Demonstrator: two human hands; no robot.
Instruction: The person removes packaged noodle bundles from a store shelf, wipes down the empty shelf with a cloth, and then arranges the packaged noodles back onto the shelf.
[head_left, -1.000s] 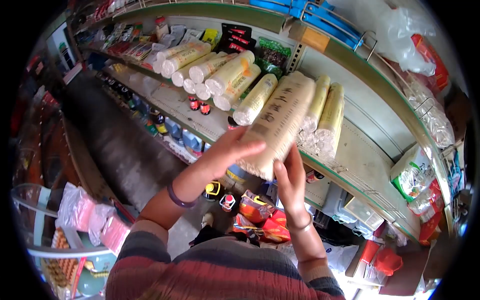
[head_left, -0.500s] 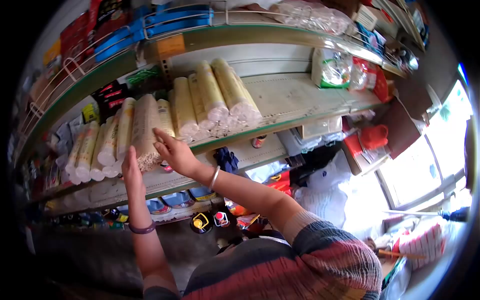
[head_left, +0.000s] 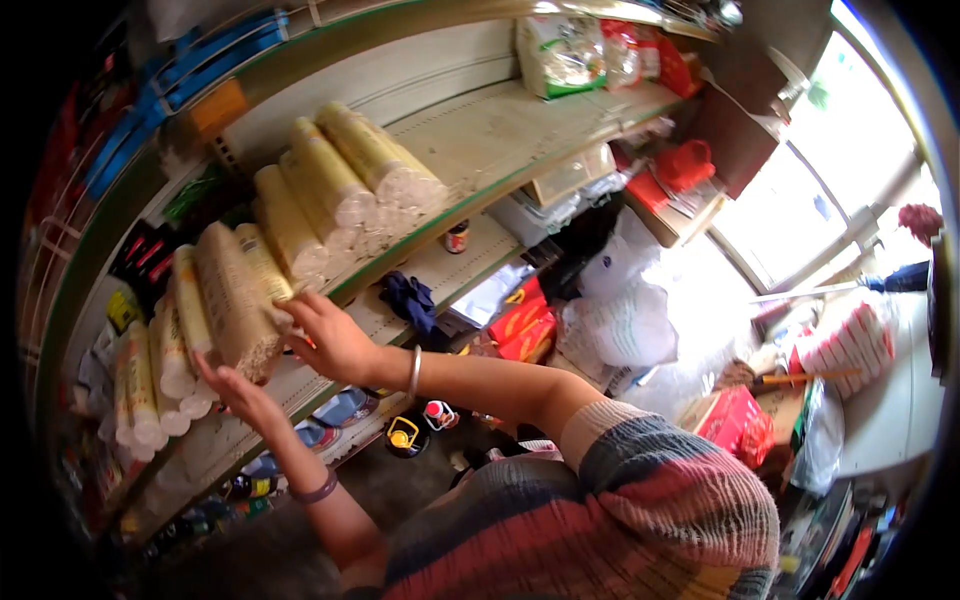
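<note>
A thick tan packet (head_left: 235, 300), apparently dried noodles with many cut ends showing at the front, lies on the shelf (head_left: 500, 115) among yellow noodle rolls. My left hand (head_left: 245, 400) is at its lower left, palm turned towards it and fingers outstretched. On the other side, my right hand (head_left: 335, 340) reaches to the packet's front right with its fingers apart. Whether either hand touches the packet, I cannot tell. Yellow noodle rolls (head_left: 385, 165) are piled to the right, and slimmer rolls (head_left: 188, 325) lie at the left.
Green-edged shelf tiers run above and below. A small jar (head_left: 457, 237) and a dark blue cloth (head_left: 408, 300) sit on the lower tier. White plastic bags (head_left: 630, 320) and a red box (head_left: 735, 420) lie at the right. Jugs with yellow (head_left: 403, 438) and red caps stand below.
The view has turned, so the shelf appears lower and further left. Both hands stay beside the tan packet, the right now nearer its front end. My left hand has tilted, its palm turned up more.
</note>
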